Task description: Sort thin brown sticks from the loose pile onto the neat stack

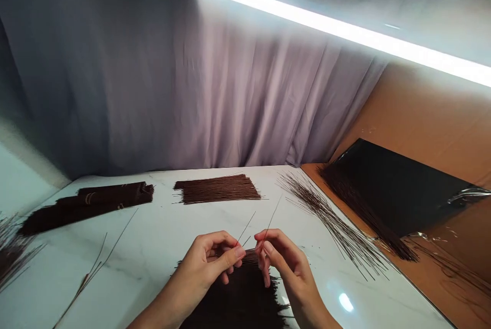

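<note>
Both hands pinch thin sticks over the dark stick pile (238,303): left hand (209,262) at its 11 o'clock, right hand (282,262) at 1. A spread bundle (217,189) lies at 12, loose sticks (333,221) at 2.

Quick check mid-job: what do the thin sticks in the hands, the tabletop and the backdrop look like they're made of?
Thin sticks: stiff dark brown slivers, likely bamboo or coated wood, matte; hard to say which.
Tabletop: white with grey veins and a glossy lamp reflection, so marble or a marble-look laminate.
Backdrop: pale grey cloth, hanging in soft folds.
Both the left hand and right hand pinch sticks.
</note>
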{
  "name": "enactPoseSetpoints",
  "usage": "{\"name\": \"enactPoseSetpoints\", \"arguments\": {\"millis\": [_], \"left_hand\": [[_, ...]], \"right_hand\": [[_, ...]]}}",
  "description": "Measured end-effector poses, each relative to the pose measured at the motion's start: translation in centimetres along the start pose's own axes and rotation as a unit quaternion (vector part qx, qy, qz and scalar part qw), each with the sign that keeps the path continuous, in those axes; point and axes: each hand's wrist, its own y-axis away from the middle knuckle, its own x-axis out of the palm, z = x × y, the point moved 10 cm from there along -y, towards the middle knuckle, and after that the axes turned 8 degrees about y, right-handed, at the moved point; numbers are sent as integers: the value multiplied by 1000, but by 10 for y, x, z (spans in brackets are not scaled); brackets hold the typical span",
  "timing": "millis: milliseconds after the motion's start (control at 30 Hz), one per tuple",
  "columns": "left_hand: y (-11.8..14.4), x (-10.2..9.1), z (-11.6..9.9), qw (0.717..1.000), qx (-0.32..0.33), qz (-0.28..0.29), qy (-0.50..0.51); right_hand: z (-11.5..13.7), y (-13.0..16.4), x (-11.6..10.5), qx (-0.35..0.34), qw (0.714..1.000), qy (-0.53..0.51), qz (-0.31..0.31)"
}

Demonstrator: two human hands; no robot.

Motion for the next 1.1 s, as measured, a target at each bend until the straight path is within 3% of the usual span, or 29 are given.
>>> {"name": "enactPoseSetpoints", "arguments": {"millis": [133,300,533,800,900,1100], "left_hand": [[2,6,0,999,-10,7,45],[3,12,9,998,-12,10,68],[2,14,20,999,1,-3,38],[1,11,13,1000,4,-4,10],[2,8,10,1000,-9,-12,23],[4,-10,-3,994,-2,-85,64]], "right_hand": [[8,-1,1,-6,996,-87,29],[12,-2,0,-15,994,-106,34],[12,-2,-4,-14,998,-58,19],[10,-9,-5,5,999,3,34],[6,-2,2,14,998,45,34],[0,17,29,-8,988,146,51]]}}
